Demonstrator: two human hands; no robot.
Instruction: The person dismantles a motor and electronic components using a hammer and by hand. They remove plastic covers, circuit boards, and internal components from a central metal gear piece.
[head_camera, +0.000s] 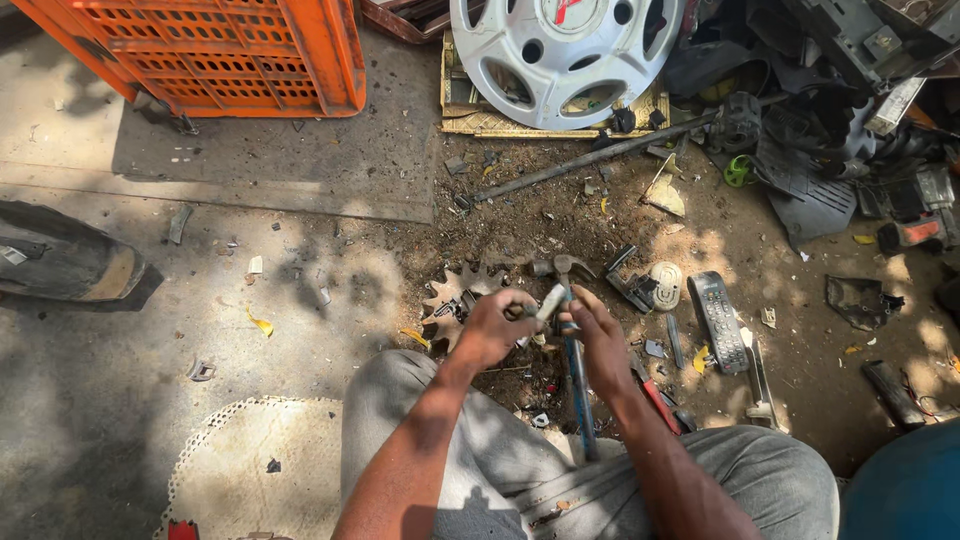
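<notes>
In the hands (545, 325), a short metal piece (551, 301).

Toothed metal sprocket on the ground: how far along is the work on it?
Done: hard to tell; small broken bits lie scattered on the dirt ground. In hand: the left hand grips a small pale metal part over the rusty toothed metal sprocket, and the right hand steadies it beside the blue-handled claw hammer. Left: the sprocket looks whole; the grey remote control lies untouched.
</notes>
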